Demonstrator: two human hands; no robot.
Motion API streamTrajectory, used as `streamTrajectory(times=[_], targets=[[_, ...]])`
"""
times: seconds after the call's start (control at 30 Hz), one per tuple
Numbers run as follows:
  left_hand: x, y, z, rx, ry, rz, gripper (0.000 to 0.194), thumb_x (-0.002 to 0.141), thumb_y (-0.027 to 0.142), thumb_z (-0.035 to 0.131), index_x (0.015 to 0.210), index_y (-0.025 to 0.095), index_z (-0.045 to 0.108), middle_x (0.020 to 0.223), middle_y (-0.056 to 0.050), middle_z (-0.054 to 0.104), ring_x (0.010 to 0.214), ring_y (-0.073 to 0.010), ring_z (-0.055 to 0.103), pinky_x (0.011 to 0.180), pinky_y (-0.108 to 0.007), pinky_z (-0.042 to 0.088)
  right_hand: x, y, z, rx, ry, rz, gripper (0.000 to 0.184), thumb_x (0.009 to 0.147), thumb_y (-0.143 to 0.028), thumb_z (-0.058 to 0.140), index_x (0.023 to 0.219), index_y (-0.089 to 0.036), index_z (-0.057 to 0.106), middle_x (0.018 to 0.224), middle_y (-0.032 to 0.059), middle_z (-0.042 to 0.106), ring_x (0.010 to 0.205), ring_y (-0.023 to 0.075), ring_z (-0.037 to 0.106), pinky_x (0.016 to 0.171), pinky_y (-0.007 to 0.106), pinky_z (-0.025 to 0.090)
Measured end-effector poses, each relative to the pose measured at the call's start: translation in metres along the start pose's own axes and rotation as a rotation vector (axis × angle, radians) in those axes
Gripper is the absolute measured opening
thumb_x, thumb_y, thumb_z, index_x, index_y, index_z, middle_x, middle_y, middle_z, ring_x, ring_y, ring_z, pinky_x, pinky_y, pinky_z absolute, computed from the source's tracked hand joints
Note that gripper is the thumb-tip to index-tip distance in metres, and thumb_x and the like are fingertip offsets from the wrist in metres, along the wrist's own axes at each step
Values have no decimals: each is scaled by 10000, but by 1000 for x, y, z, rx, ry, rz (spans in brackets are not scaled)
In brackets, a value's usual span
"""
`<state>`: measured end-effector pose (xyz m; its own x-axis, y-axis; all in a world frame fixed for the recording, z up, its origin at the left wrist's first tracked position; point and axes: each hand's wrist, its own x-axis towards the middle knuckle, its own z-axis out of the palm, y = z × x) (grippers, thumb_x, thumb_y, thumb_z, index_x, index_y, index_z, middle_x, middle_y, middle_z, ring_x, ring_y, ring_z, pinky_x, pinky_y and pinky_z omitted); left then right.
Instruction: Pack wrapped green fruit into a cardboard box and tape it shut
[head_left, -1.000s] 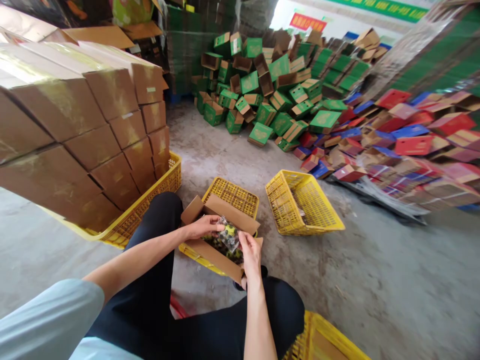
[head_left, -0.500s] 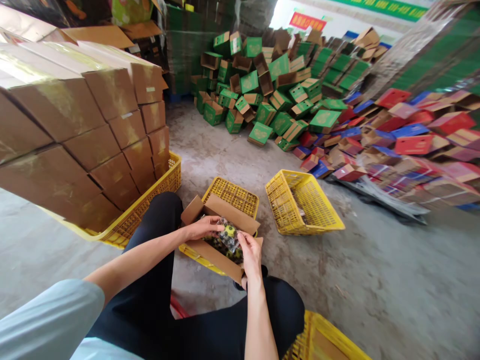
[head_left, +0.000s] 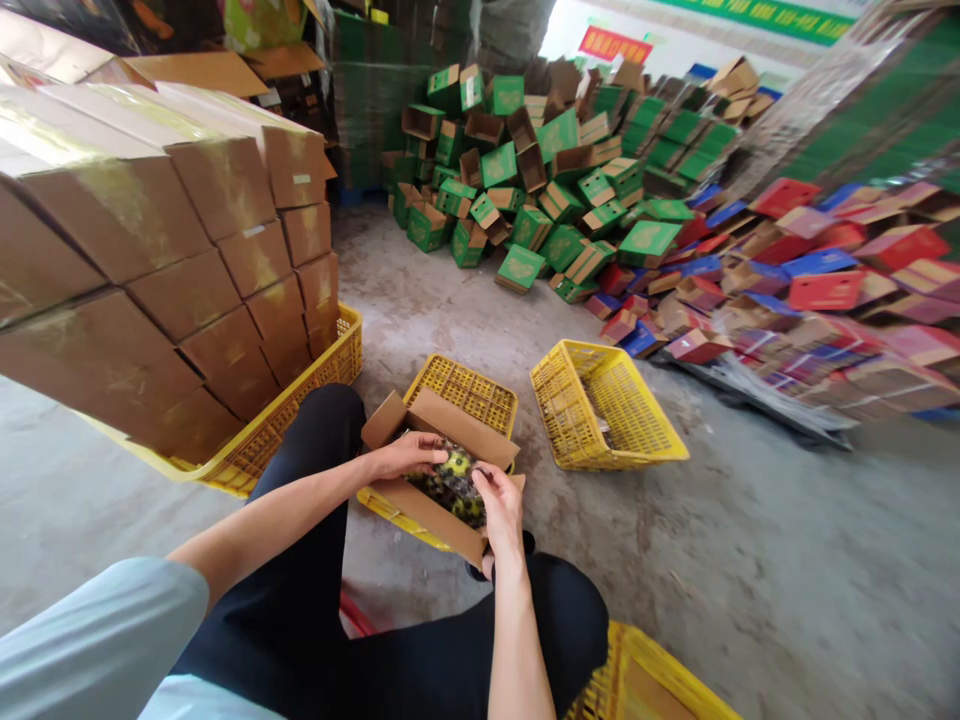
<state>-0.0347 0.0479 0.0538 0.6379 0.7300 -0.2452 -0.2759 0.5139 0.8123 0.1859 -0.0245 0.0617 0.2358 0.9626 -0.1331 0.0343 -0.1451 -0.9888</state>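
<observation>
Between my two hands is a clear plastic bag (head_left: 457, 468) with a yellow-and-black patterned item inside, its exact kind too small to make out. My left hand (head_left: 409, 455) pinches the bag's left side with thumb and fingers. On its right side, my right hand (head_left: 499, 500) grips the bag's edge. The bag is over an open cardboard box (head_left: 431, 515) with its flaps spread. More yellow-and-black bagged items (head_left: 471, 508) lie in that box, partly hidden by my hands. Under the box is a yellow plastic crate (head_left: 465, 385), bottom up as far as I can see.
A yellow basket (head_left: 637, 405) stands tilted to the right on the concrete floor. Stacked brown cartons (head_left: 187, 290) rise from a yellow crate (head_left: 300, 410) at the left. Green boxes (head_left: 521, 265) and red and blue boxes (head_left: 825, 290) are heaped behind. Another yellow crate (head_left: 675, 680) is at bottom right.
The bag has turned or flattened slightly between my fingers, and its yellow-and-black item sits a little higher. Both hands stay almost in place.
</observation>
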Motion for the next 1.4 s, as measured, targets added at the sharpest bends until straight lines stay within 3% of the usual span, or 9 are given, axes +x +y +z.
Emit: streamTrajectory(times=[0.27, 0.47, 0.63, 0.7, 0.83, 0.97, 1.1, 1.23, 1.4], targets=[[0, 1, -4, 129, 39, 122, 520, 665, 367, 948, 1078, 140, 727, 988, -73, 735, 835, -150, 670, 811, -272, 493, -4, -4, 0, -8, -96, 54, 590, 769, -576, 810, 1249, -241, 728, 1294, 99, 736, 1219, 302, 672, 1024, 424, 551], [0, -1, -3, 213, -8, 107, 522, 679, 384, 938, 1100, 134, 758, 991, -93, 752, 899, -199, 692, 899, -335, 506, -11, -7, 7, 46, -195, 206, 634, 750, -575, 828, 1284, -254, 706, 1264, 99, 749, 1156, 307, 710, 934, 432, 609], [-3, -1, 0, 87, -5, 63, 796, 677, 394, 951, 1396, 251, 641, 1462, -148, 584, 1293, -288, 590, 1064, -404, 478, -4, -2, 1, -36, -83, 63, 601, 727, -515, 846, 1232, -208, 739, 1216, 106, 772, 1140, 306, 715, 1051, 454, 546], [-4, 0, 1, 3, 15, -33, 832, 742, 517, 887, 1472, 280, 567, 1509, -157, 537, 1260, -290, 623, 1047, -428, 508, -1, -1, -1, -83, -51, 3, 593, 728, -477, 845, 1242, -200, 739, 1251, 110, 760, 1174, 307, 700, 1083, 448, 523], [-3, 0, 1, -34, -4, -178, 780, 789, 684, 769, 1391, 210, 621, 1301, -172, 673, 981, -256, 742, 925, -407, 577, -3, -4, 1, -178, -87, -47, 559, 758, -444, 815, 1262, -214, 741, 1311, 105, 733, 1220, 311, 679, 1101, 451, 513], [-1, -2, -2, 60, 20, -56, 614, 697, 469, 926, 1176, 158, 701, 1126, -126, 719, 912, -193, 721, 866, -335, 567, -6, -3, 5, -232, -122, -70, 576, 771, -444, 792, 1305, -240, 720, 1427, 94, 661, 1352, 314, 590, 1123, 445, 502], [3, 2, -10, 189, 174, 96, 574, 707, 443, 906, 1151, 152, 688, 1022, -80, 714, 821, -161, 672, 738, -273, 528, 1, 7, 1, -202, -82, -74, 694, 796, -504, 746, 1419, -220, 625, 1483, 116, 611, 1363, 300, 583, 1135, 450, 491], [7, 9, -21, 488, 354, 265, 445, 750, 355, 831, 1121, 152, 693, 919, -30, 697, 771, -158, 612, 735, -270, 480, 7, 15, -4, -313, -60, -31, 552, 832, -532, 666, 1268, -199, 721, 1308, 130, 729, 1215, 303, 685, 1097, 460, 510], [4, 12, -29, 940, 450, 400, 327, 770, 193, 721, 1097, 198, 699, 1056, -46, 669, 946, -216, 615, 897, -331, 480, -1, 12, 7, -610, -246, -11, 344, 902, -380, 570, 1124, -228, 786, 1183, 92, 787, 1096, 278, 734, 1012, 401, 535]])
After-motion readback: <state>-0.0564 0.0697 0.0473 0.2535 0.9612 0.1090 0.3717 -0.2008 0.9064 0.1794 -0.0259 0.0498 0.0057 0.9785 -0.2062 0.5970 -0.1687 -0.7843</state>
